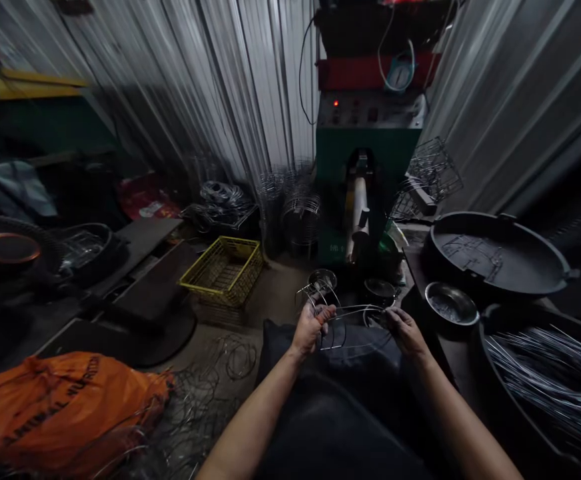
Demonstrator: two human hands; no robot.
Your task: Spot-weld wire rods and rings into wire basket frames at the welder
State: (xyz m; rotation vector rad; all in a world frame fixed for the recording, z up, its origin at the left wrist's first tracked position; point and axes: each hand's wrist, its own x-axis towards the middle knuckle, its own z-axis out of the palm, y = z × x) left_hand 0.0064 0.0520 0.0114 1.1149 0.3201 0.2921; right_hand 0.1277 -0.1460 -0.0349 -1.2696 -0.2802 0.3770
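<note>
Left hand [311, 328] clamped on wire frame [334, 333]; right hand [406, 329] pinching wires [360, 307], ends hidden.

- Your view: dim overall.
- Pale sheen: corrugated wall [230, 100].
- Glowing red: indicator lamp [336, 103].
- Your left hand [311, 327], right hand [407, 330]: faintly lit.
- Side edges: stretched, blurred.

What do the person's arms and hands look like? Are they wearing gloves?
No gloves! The left hand and right hand are bare. The forearms are bare too, with no sleeves, watch or bracelet showing. Dark cloth covers the lap. It's too dim to spot tiny marks.
</note>
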